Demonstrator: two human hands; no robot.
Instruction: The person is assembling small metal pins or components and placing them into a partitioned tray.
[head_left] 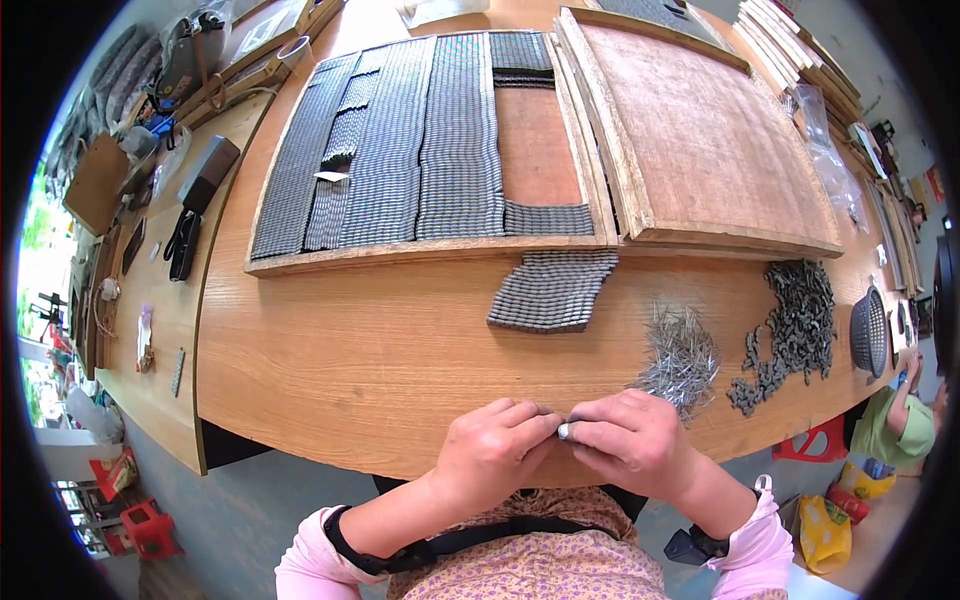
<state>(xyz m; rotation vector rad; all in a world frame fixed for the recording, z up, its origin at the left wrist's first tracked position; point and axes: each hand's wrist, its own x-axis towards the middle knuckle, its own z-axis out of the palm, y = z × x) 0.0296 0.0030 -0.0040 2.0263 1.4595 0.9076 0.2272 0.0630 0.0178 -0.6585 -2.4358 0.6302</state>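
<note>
At the front edge of the table, my left hand [497, 442] and my right hand [638, 440] meet fingertip to fingertip, both closed in a pinch. A tiny silvery spot shows at the right fingertips, but what they hold is too small to make out. Just beyond my right hand lies a loose heap of thin shiny metal pins [684, 355]. Farther right spreads a pile of small dark grey pieces [800, 315]. A loose grey sheet of linked small segments [553, 292] rests on the table against the front rim of a shallow wooden tray [430, 252].
Long panels of similar grey segments [390, 150] fill much of the tray. Beside it lies a second wooden tray [700, 130]. A dark plastic basket [869, 332] stands at the right edge. Farther left are a dark case [208, 172] and a side table [165, 400].
</note>
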